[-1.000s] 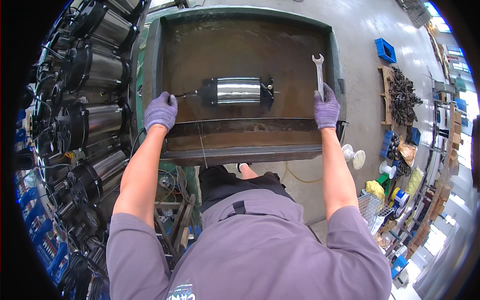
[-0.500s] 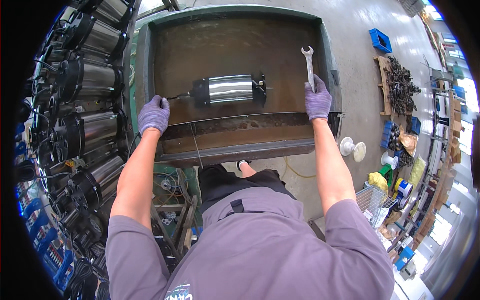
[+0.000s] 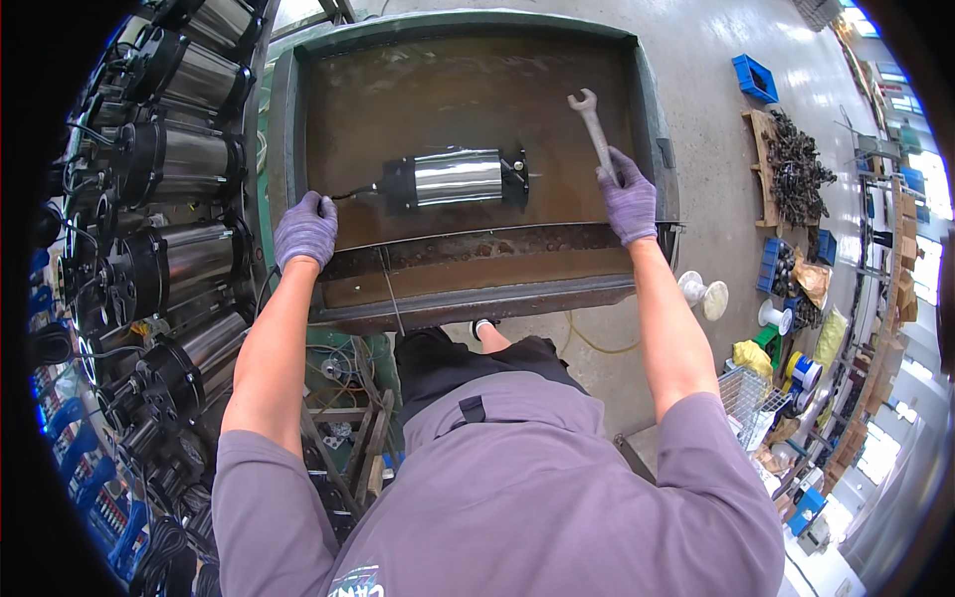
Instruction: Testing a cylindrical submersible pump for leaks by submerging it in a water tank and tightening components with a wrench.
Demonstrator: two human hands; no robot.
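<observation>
A silver cylindrical motor with black ends lies on its side in the brown trough, which looks filled with murky water. From its left end a black cable runs to my gloved left hand, whose fingers are closed around it at the trough's left side. In my gloved right hand, over the trough's right side, is an open-end wrench. Its jaw points away from me and leans left, above and to the right of the motor. My right palm hides the wrench's near end.
Several similar steel motors stand stacked along my left. A metal bar crosses the near part of the trough. On the floor at right are a blue crate, a pallet of dark metal parts and a white spool.
The wrench's jaw has swung left as my right hand turned, and it is now tilted instead of nearly upright. My left hand and the motor have hardly moved.
</observation>
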